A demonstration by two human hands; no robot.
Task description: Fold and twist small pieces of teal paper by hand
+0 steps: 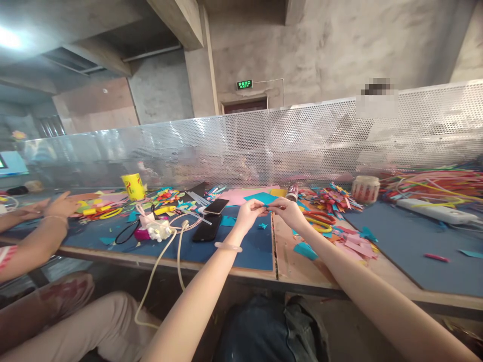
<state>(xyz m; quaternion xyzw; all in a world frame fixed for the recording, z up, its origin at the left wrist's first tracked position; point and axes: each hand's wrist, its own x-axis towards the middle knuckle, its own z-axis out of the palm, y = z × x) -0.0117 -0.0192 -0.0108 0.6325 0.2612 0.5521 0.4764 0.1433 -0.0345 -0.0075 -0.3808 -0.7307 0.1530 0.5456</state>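
Observation:
My left hand (249, 216) and my right hand (289, 212) meet over the table, fingertips pinched together on a small piece of blue paper (266, 205). Most of that piece is hidden by the fingers. Just behind them lies a larger blue paper sheet (260, 197), with pink paper (241, 194) beyond it. A small blue scrap (263, 226) rests on the blue mat below my hands. Right of my right wrist are orange-handled scissors (320, 218) and a heap of pink paper pieces (356, 245).
Two dark phones (207, 229) lie left of my hands, near a cable and a power strip (153, 226). A yellow cup (133, 186), a can (292, 192) and a jar (365, 189) stand further back. At far left, a co-worker's hands (60, 205) are over paper. A perforated metal screen (241, 151) bounds the table.

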